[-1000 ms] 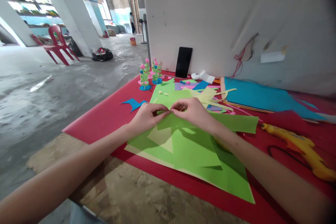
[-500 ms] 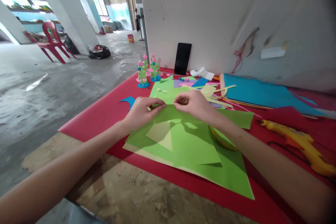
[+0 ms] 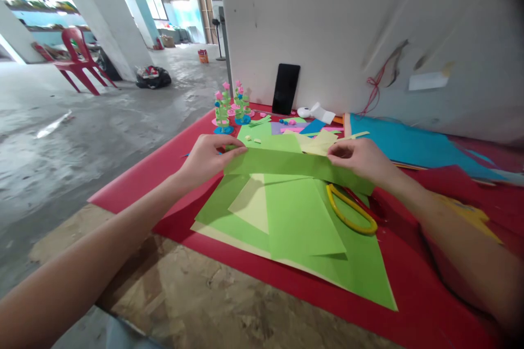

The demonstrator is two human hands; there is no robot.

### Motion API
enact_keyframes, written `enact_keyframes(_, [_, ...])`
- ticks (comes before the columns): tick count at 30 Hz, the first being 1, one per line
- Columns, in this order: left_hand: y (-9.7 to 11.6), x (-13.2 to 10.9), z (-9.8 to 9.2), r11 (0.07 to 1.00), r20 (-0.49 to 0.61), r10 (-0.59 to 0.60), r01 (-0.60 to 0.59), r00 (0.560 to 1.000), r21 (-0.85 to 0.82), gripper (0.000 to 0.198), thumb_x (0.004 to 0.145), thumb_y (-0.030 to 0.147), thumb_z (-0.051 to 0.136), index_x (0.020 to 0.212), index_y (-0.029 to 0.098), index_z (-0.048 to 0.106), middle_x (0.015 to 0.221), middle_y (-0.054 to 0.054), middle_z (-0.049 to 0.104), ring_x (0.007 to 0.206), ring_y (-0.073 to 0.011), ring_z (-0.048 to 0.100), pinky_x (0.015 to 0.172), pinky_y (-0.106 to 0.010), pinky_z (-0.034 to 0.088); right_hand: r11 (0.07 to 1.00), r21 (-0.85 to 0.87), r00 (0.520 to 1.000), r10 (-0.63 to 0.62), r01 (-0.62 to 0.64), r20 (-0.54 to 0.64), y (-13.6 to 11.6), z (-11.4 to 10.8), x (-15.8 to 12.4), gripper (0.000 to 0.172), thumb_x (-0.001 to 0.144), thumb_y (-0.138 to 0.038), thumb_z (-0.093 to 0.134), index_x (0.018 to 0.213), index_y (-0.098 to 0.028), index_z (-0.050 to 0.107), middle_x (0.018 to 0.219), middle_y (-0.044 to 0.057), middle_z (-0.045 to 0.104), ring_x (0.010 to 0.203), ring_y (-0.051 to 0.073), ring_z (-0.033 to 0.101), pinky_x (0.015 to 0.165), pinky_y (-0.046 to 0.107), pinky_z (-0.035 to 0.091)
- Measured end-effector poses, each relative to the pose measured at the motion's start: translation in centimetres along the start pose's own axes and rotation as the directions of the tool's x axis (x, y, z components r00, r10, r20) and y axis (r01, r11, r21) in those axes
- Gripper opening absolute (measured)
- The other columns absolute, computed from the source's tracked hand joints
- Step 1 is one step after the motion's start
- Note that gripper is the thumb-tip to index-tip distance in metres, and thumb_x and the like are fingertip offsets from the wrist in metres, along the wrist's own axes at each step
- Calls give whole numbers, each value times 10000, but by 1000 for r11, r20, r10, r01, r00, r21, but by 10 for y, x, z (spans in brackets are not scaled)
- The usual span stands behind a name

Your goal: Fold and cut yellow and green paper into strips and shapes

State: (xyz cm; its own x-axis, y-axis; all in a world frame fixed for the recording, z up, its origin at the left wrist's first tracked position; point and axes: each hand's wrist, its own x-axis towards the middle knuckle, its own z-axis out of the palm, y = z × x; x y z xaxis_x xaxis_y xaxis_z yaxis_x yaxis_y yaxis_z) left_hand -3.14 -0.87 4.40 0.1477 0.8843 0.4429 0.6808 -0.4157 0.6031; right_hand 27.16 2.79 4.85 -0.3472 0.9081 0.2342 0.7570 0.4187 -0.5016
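Note:
A long strip of green paper (image 3: 292, 164) is stretched level between my two hands, a little above the table. My left hand (image 3: 209, 157) pinches its left end and my right hand (image 3: 360, 159) pinches it near the right end. Under the strip lie larger green sheets (image 3: 303, 229) and a pale yellow-green piece (image 3: 251, 204) on the red table cover (image 3: 155, 174). A yellow scissors handle (image 3: 352, 212) shows just below my right hand.
Two small paper flower models (image 3: 229, 109) stand at the back left. A black phone (image 3: 285, 89) leans on the white board. Coloured scraps (image 3: 311, 133) and blue sheets (image 3: 413, 147) lie at the back. A yellow glue gun (image 3: 470, 212) is partly hidden by my right forearm.
My hands were together at the strip's middle; they have slid apart to its ends, and the strip is now held out flat. The scissors handle has come into view.

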Motion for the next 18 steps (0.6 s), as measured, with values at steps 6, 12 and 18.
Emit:
enact_keyframes(6, [2, 0, -4, 1000, -47, 1, -1, 999, 1, 212, 741, 331, 585, 806, 153, 680, 777, -14, 665, 669, -122, 541, 604, -217, 408, 993, -92, 998, 69, -68, 9, 19, -21, -15, 134, 693, -317, 576, 670, -192, 619, 700, 36, 665, 654, 195, 617, 600, 301, 458])
enact_keyframes(12, [1, 0, -8, 998, -67, -35, 31, 997, -50, 247, 752, 356, 574, 819, 135, 661, 686, 21, 592, 520, -54, 360, 461, -191, 288, 966, -222, 991, 120, -132, -66, 32, -53, -37, 80, 718, -278, 577, 653, -242, 608, 701, 42, 663, 612, 185, 593, 572, 290, 415])
enact_keyframes(18, [-8, 3, -8, 988, -146, -104, 84, 984, -132, 294, 740, 377, 573, 844, 113, 650, 649, 12, 587, 513, -60, 402, 459, -184, 315, 878, -403, 953, 163, -258, -256, 57, -84, -56, 94, 694, -275, 617, 608, -276, 580, 641, 39, 645, 576, 197, 587, 562, 320, 400])
